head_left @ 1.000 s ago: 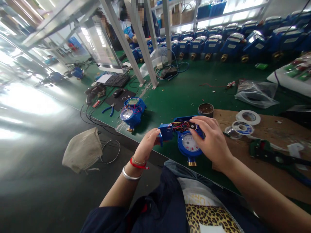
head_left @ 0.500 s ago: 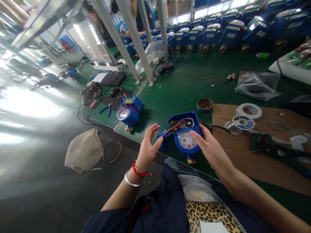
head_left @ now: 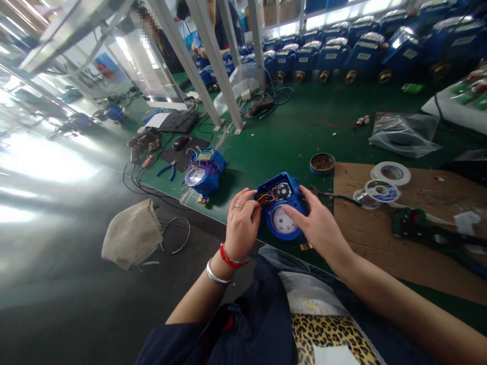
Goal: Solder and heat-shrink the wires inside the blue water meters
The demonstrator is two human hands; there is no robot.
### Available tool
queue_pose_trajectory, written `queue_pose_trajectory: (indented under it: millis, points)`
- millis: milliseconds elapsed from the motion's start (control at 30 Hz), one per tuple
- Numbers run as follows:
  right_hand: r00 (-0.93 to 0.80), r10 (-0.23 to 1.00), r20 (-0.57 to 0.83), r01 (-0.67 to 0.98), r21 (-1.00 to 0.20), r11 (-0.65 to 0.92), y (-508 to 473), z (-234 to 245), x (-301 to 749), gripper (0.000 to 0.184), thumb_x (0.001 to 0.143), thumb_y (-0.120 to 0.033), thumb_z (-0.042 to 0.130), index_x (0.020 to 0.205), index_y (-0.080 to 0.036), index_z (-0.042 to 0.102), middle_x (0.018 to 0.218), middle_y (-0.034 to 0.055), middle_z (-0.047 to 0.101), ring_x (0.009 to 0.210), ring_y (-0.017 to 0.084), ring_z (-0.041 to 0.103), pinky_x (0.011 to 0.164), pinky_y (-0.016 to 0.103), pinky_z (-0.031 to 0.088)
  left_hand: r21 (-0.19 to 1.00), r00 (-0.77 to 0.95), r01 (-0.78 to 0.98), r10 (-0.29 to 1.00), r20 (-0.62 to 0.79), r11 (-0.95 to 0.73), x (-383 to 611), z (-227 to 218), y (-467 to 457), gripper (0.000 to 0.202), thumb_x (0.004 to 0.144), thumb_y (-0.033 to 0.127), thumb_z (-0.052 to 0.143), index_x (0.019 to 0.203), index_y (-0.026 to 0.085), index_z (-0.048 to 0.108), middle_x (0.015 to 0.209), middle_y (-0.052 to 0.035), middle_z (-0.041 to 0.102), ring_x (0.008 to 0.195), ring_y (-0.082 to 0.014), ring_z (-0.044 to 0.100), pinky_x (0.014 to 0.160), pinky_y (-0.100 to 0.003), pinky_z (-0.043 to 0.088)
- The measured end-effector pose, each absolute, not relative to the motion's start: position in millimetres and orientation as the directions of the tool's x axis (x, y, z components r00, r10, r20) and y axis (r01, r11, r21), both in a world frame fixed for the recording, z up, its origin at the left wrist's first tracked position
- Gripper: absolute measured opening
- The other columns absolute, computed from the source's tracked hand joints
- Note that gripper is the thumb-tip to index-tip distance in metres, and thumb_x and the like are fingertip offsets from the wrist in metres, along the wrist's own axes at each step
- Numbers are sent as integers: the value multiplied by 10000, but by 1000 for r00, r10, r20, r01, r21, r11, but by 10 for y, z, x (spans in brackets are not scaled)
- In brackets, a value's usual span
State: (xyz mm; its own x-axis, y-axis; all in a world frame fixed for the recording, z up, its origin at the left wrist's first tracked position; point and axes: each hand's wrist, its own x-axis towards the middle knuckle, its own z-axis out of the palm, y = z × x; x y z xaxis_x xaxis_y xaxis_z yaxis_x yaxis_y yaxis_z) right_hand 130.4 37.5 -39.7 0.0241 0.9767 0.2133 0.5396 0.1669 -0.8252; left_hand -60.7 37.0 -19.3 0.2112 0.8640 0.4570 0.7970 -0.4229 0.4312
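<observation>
A blue water meter (head_left: 282, 207) with an open top, red and yellow wires and a white dial sits tilted at the near edge of the green bench (head_left: 289, 137). My left hand (head_left: 241, 225) grips its left side, fingers curled over the wired compartment. My right hand (head_left: 317, 223) clasps its right side, the thumb lying by the dial. A brass fitting shows under the meter by my right palm.
A second open blue meter (head_left: 205, 172) stands to the left, near blue pliers (head_left: 167, 170), a mouse and a keyboard (head_left: 178, 121). A round tin (head_left: 321, 163), solder and tape rolls (head_left: 390, 173) lie on a brown board at right. Rows of blue meters line the back. People work behind metal posts.
My left hand, open half a second ago, has closed on the meter's left side. The meter has shifted left and tilted. My right hand slid round to its right side.
</observation>
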Motion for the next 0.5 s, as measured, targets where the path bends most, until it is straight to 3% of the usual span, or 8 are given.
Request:
queue_pose_trajectory:
  millis: [67,200,500]
  points:
    - [-9,961,275,595,-771,227,442,-320,1237,655,838,-406,598,1396,-118,412,1348,188,497,1259,319,472,1061,494,389,472,163,794,883,441,-383,-684,-235,363,121,912,167,485,900,185,603,1265,-88,544,1241,-239,450,1056,-453,383]
    - [-241,894,377,662,-610,436,704,-249,1158,596,840,-269,586,1391,-99,432,1376,185,475,1275,307,456,1078,468,382,511,106,793,900,422,-333,-755,-354,325,126,892,165,519,836,190,628,1304,-80,496,1206,-253,448,1022,-457,385]
    - [-566,764,311,591,-492,639,1337,-150,1316,615,822,-247,620,1383,-66,447,1402,170,474,1320,265,422,1125,429,336,559,79,782,934,349,-275,-677,-452,442,87,839,159,601,821,194,679,1177,-76,553,1134,-248,474,996,-418,382]
